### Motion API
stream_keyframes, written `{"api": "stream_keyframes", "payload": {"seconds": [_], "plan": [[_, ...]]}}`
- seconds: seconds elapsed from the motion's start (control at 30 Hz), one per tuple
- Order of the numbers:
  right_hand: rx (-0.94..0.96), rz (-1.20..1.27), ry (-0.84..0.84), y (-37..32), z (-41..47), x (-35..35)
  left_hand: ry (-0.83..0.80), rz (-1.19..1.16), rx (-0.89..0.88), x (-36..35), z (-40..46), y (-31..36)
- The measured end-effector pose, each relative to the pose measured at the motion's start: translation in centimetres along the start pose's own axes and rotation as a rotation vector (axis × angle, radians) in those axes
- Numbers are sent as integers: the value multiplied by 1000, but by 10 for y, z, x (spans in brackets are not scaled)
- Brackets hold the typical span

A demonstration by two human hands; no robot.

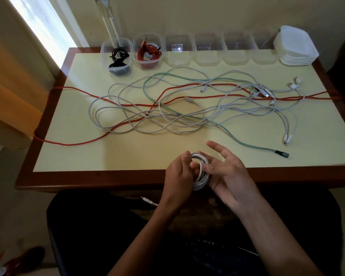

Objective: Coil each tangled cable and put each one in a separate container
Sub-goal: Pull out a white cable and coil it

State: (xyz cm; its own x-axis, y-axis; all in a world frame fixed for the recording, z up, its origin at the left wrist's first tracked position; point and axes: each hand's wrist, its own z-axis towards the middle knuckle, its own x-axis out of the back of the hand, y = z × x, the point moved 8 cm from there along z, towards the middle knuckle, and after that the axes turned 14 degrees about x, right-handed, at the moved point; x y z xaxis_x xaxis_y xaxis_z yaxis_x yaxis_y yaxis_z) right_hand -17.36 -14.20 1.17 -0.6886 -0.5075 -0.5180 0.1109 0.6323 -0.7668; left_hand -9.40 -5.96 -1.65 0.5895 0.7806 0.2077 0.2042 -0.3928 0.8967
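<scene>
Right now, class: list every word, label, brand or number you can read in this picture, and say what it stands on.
None can be read.
Clear containers: faint marks on the bases, too blurred to read.
Stack of lids: no print visible.
Cable plugs: too small to tell.

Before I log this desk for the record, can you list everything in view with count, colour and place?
Table: one, pale yellow top with brown rim, centre.
Clear containers: six in a row at the far edge; the left two hold coils, four look empty.
Black cable: one, in the leftmost container.
Red coil: one, second container.
Stack of lids: white, far right corner.
Tangled cables: white, number unclear, table middle.
Long red cable: one, across the table.
Green cable: one, dark plug near right.
White coil: one, near edge.
Left hand: grips the coil.
Right hand: fingers spread beside it.
</scene>
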Motion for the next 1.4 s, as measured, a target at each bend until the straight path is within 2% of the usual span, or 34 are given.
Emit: {"api": "stream_keyframes", "payload": {"seconds": [0.07,0.13,0.23,0.37,0.43,0.53,0.6,0.73,0.9,1.07,1.2,1.27,1.4], "plan": [[168,-449,51,-12,1,11,136,82,-24,10,-1,3],[350,-744,97,-24,-4,16,245,169,-55,19,-2,7],[457,-835,56,-26,-12,14,303,281,-103,24,-1,11],[412,-983,-132,-13,-16,1,294,358,-156,18,-4,13],[343,-951,-161,-7,-15,1,300,367,-184,18,-6,14],[104,-613,-134,6,-15,9,244,379,-237,19,-3,16],[-29,-387,-107,12,-16,11,201,468,-273,18,1,18],[-111,-251,-57,21,-13,21,199,672,-331,19,9,19],[-93,-350,-24,18,-7,29,122,652,-323,12,9,10],[-132,-391,-63,16,-2,33,163,702,-427,18,0,17],[-148,-380,-139,20,1,32,208,816,-302,25,8,9],[-63,-481,-165,11,5,33,225,755,-301,32,11,7],[278,-980,-214,-18,12,31,122,481,-224,43,17,7]]}}
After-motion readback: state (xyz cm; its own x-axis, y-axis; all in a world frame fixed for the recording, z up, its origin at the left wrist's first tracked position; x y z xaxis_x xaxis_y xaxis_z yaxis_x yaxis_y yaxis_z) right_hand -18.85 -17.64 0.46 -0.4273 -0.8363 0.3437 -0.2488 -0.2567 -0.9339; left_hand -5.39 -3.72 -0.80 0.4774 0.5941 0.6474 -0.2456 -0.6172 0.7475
